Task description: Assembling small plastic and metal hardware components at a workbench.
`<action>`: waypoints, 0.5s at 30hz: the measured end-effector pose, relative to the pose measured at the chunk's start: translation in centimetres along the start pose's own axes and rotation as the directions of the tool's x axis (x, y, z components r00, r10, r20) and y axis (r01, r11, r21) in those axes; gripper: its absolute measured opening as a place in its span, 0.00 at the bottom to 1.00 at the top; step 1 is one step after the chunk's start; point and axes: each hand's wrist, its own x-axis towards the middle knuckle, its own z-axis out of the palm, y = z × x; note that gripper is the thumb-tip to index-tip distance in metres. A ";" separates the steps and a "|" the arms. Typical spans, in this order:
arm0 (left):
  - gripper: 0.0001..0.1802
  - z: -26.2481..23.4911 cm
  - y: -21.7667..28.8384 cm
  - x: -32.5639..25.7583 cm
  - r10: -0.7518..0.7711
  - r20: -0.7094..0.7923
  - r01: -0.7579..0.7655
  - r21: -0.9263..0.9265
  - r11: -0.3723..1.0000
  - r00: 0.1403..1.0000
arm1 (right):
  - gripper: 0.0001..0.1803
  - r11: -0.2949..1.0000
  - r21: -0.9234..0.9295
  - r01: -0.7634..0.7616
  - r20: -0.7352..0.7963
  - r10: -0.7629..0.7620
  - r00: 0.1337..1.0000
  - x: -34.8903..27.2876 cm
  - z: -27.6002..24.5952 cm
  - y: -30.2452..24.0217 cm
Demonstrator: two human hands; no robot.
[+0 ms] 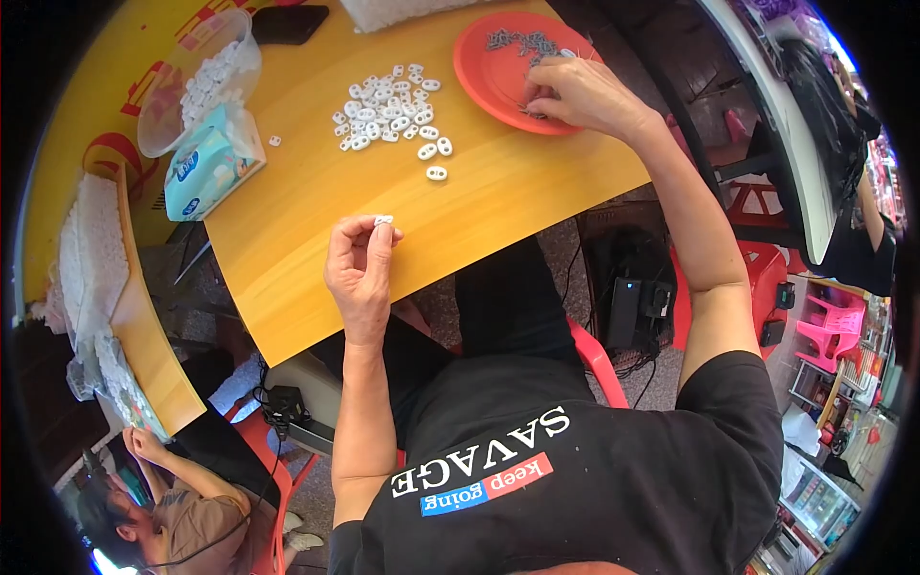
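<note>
My left hand point(360, 278) is raised over the table's near edge, thumb and fingers pinching a small white oval piece point(383, 219). My right hand point(592, 96) reaches into a round red plate point(484, 77), its fingertips pressed together low near the plate's near side. Whatever lies between those fingertips is too small to make out. Thin grey metal bits point(533, 44) lie heaped at the plate's far side. Between the hands, a loose group of white oval pieces with two dark holes point(381, 117) is spread on the wooden table point(316, 182).
A clear tub of white pieces point(253, 59) stands at the far left, beside a blue tissue pack point(213, 163). Behind them lies a black phone point(289, 24). Another person point(182, 508) sits at the lower left by a second table. Red stools stand to the right.
</note>
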 end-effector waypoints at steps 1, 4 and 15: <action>0.06 0.0 0.0 0.0 0.004 0.004 -0.004 0.001 1.000 1.000 | 0.09 1.000 -0.001 -0.001 0.001 0.001 1.000 0.2 0.3 0.2; 0.06 0.1 0.0 0.0 -0.003 0.008 0.003 0.000 1.000 1.000 | 0.10 0.998 -0.058 0.006 -0.344 -0.026 0.939 0.6 0.8 0.9; 0.05 0.1 0.1 0.0 -0.005 0.006 0.005 0.028 1.000 1.000 | 0.09 1.000 -0.009 0.020 0.098 -0.019 0.995 -0.4 -0.7 0.4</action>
